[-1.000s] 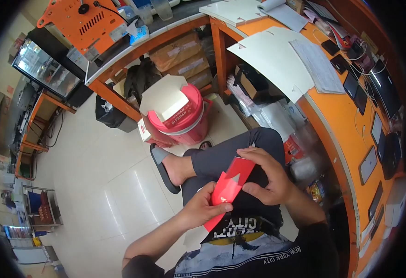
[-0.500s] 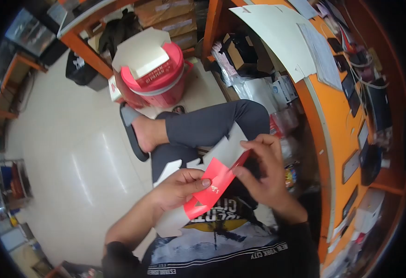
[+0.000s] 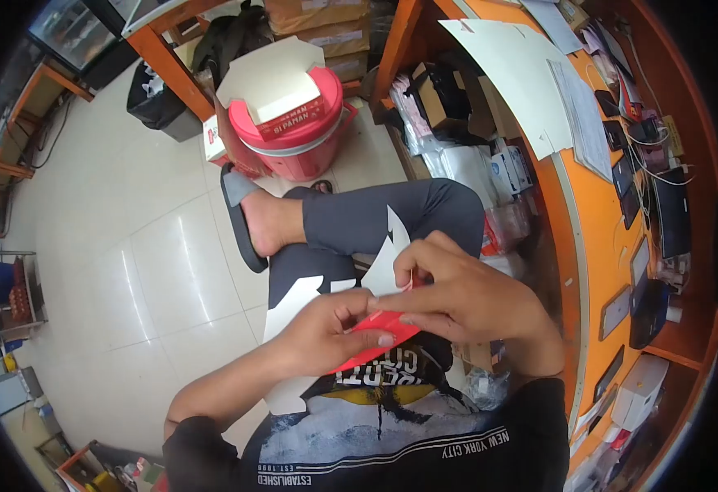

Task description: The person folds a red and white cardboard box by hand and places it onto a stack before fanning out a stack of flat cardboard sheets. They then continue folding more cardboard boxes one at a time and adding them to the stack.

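A red and white cardboard piece (image 3: 373, 348) with cut flaps lies across my lap, above the black printed shirt. My left hand (image 3: 330, 330) pinches its red part, thumb on top. My right hand (image 3: 457, 299) closes on the red part from the other side, its fingers close to my left fingertips. White flaps stick out past both hands, one toward my knee and others beside my left wrist. The fingers hide part of the red panel.
Ahead stands a red bucket (image 3: 306, 152) with an open white and red box (image 3: 281, 94) on top. On the right, an orange desk (image 3: 593, 221) holds phones, papers and cables. A black bin (image 3: 162, 107) stands at the upper left.
My right hand has moved left onto the red part, near my left hand. The red panel has turned and shows less of its face. The view has shifted slightly.
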Tool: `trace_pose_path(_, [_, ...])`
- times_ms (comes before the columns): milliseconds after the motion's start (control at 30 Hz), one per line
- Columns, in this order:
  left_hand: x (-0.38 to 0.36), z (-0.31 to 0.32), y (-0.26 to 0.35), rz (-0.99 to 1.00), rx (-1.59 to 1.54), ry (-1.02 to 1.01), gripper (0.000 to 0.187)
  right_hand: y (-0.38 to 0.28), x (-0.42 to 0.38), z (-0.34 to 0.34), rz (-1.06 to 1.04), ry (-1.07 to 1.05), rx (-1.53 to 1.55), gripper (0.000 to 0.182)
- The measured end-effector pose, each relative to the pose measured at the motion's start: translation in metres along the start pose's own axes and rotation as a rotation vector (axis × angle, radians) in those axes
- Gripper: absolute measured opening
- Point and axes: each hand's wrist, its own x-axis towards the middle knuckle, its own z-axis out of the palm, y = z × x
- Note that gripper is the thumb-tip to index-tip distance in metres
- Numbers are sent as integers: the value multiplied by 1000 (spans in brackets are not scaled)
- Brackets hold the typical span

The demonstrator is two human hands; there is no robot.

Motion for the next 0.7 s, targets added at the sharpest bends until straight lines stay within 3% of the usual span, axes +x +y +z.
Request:
trace_pose_path(100, [-2, -19, 34, 122, 271, 50, 21, 6, 8, -10, -21, -71, -17, 55])
trace_pose_path(200, [-8, -31, 59, 143, 25, 95, 19, 10, 20, 3, -124, 418, 68, 77])
trace_pose_path(267, [-12, -41, 77, 183, -118, 41, 18, 24, 30, 5, -157, 520, -135, 93])
trace_pose_path(333, [-15, -47, 83, 151, -233, -7, 18, 43, 42, 14, -261, 556, -155, 90])
trace_pose_path(367, [-11, -41, 86, 131, -303, 30, 21, 45, 47, 17, -325, 586, -164, 75])
trace_pose_path(500, [-7, -59, 98, 2, -66, -35, 37, 63, 49, 29, -347, 585, 37, 49])
trace_pose_path(600, [-5, -50, 117, -73, -234, 207, 41, 59, 49, 25, -308, 584, -7, 43])
trace_pose_path(700, [15, -58, 94, 147, -116, 74, 29, 49, 51, 15, -254, 634, 13, 45])
